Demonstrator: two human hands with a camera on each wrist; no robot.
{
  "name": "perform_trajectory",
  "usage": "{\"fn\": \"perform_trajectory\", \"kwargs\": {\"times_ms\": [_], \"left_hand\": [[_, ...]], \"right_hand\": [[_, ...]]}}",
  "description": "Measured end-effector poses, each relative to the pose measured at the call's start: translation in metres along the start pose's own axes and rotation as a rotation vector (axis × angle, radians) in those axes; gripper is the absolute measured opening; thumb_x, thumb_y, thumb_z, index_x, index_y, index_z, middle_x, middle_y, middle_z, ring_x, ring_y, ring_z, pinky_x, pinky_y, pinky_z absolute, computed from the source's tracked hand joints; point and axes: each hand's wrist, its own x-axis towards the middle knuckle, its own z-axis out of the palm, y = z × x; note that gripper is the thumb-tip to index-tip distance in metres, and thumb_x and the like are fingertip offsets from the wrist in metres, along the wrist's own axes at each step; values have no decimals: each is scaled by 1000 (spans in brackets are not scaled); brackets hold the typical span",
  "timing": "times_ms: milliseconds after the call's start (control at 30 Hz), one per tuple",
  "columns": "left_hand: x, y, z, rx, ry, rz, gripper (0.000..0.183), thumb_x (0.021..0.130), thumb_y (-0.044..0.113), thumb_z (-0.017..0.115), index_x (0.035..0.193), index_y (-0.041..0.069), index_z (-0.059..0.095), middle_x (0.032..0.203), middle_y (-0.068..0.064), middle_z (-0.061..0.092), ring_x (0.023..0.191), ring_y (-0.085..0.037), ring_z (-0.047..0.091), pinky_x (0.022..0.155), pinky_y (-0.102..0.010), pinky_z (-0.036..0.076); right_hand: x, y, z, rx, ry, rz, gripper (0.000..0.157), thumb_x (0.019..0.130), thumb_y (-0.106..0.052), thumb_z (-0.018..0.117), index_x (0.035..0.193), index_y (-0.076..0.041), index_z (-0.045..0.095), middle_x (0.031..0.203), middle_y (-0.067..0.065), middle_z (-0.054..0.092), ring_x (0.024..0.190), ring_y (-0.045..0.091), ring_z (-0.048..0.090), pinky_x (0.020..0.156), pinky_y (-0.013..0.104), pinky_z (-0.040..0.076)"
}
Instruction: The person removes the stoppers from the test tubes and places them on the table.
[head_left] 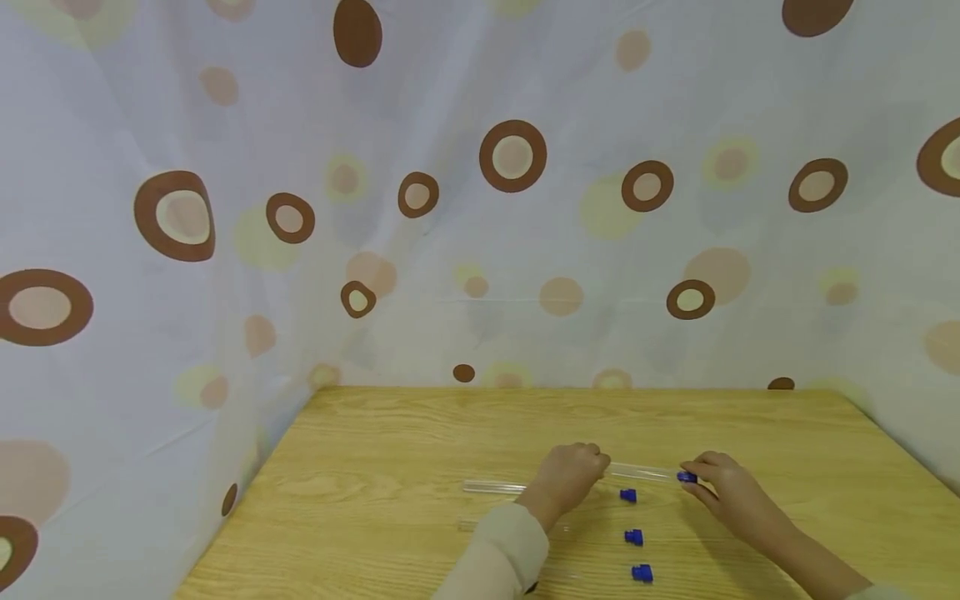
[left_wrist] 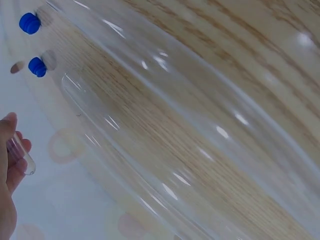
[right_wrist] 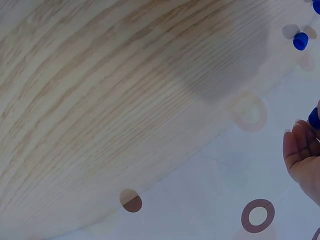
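Note:
My left hand (head_left: 566,477) grips a clear test tube (head_left: 641,472) near its left end. In the left wrist view, the rounded tip of this tube (left_wrist: 29,165) sticks out past the fingers. At the other end of the tube, my right hand (head_left: 733,497) pinches a blue cap (head_left: 686,477) between thumb and fingers. Cap and tube mouth meet in the head view. The right wrist view catches only part of that hand (right_wrist: 304,155) and of the cap (right_wrist: 314,119) at its edge.
Three loose blue caps lie in a column on the wooden table (head_left: 390,433): a far one (head_left: 628,495), a middle one (head_left: 633,537) and a near one (head_left: 642,573). More clear tubes, one at the back (head_left: 491,487), lie around the left forearm. A patterned curtain (head_left: 510,250) surrounds the table.

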Motion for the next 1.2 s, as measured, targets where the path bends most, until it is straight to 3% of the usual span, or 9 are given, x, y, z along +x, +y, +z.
{"fn": "perform_trajectory", "kwargs": {"times_ms": [433, 700, 867, 1200], "left_hand": [[-6, -10, 6, 6, 37, 13, 13, 86, 28, 63, 98, 24, 68, 89, 13, 66, 76, 4, 61, 61, -2, 45], [-10, -16, 6, -9, -3, 8, 14, 87, 28, 63, 99, 24, 67, 91, 12, 66, 78, 2, 61, 61, -5, 47], [-14, -21, 5, -17, -8, 12, 13, 87, 26, 62, 98, 22, 66, 91, 11, 66, 78, 1, 61, 60, -6, 47], [-24, -32, -2, -2, 5, 6, 15, 86, 28, 62, 99, 22, 67, 91, 11, 66, 78, 2, 62, 60, -4, 46]], "right_hand": [[8, -7, 3, -33, -1, -30, 22, 70, -2, 75, 90, 5, 69, 81, 3, 60, 71, 17, 54, 55, 21, 48], [12, -9, 10, -41, 44, -76, 25, 67, 1, 76, 91, 6, 68, 78, 2, 59, 69, 14, 52, 53, 19, 45], [15, -11, 15, -68, 93, -129, 22, 63, 2, 77, 84, 2, 68, 76, 0, 57, 68, 14, 50, 53, 18, 45], [23, -16, 21, -31, 102, -174, 19, 64, 1, 76, 80, -4, 66, 75, -5, 53, 67, 9, 46, 53, 19, 42]]}}
